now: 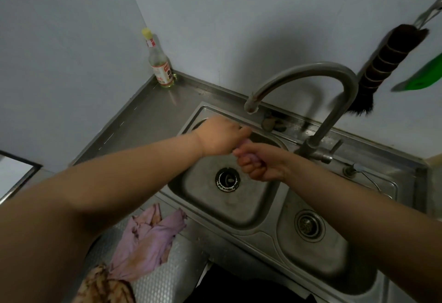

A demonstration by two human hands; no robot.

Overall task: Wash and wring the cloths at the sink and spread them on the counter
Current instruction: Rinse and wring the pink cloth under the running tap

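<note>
Both hands, left (pixel 221 136) and right (pixel 257 163), grip a twisted purple cloth (pixel 248 155) above the sink (pixel 239 209), under the faucet (pixel 308 80).

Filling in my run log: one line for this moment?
stage: wringing | both hands' grip: purple cloth over left basin | counter: second cloth

Both arms reach forward; left hand (pixel 221 136) and right hand (pixel 259 163) meet, fingers curled, seemingly gripping.

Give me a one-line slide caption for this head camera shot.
Both hands, left and right, wring a purple cloth over the sink; another cloth lies on the counter.
</note>
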